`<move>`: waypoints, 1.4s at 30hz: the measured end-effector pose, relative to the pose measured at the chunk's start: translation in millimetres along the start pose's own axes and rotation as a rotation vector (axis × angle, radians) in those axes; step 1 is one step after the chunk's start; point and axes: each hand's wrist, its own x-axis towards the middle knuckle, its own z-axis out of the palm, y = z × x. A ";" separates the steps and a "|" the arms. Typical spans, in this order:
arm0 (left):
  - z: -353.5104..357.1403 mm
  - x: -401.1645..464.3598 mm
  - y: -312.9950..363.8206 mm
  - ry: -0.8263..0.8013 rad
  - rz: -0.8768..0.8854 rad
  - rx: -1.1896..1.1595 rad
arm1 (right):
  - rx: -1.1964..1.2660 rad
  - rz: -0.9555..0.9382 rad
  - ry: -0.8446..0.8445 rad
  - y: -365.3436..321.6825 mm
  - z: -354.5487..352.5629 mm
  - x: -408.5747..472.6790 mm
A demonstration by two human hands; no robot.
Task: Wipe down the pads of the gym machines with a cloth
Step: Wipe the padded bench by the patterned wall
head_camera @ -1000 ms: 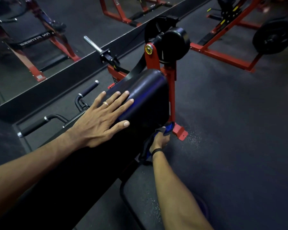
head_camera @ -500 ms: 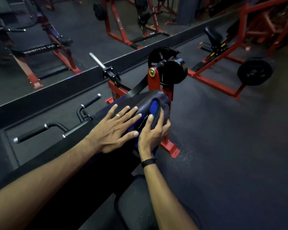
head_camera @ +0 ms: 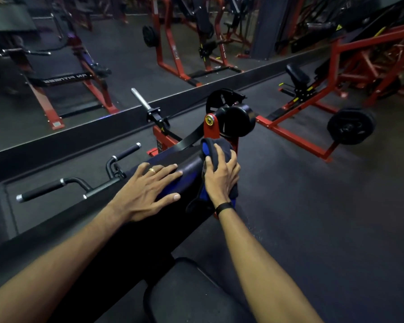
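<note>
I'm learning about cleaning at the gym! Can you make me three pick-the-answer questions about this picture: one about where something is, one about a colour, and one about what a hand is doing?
1. Where is the cloth?
A. On the floor
B. Over the far end of the long black pad
C. Hanging on the silver bar

2. What colour are the machine frames?
A. Red
B. Green
C. White

3. What is the left hand doing?
A. Gripping a handle
B. Making a fist in the air
C. Lying flat on the pad with fingers straight

Answers:
1. B: the cloth wraps the pad's end, under the right hand.
2. A: the frames around the room are red.
3. C: its fingers are spread flat on the pad top and hold nothing.
</note>
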 end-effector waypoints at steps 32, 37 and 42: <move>49.8 195.1 99.9 0.395 -1.038 0.317 | 0.523 0.516 -0.953 205.4 50.4 60.7; 53.9 192.5 100.8 0.396 -1.047 0.344 | 0.471 0.371 -0.953 189.3 39.3 71.9; 51.8 194.1 105.9 0.332 -1.074 0.321 | 0.735 0.313 -0.858 136.4 8.1 97.0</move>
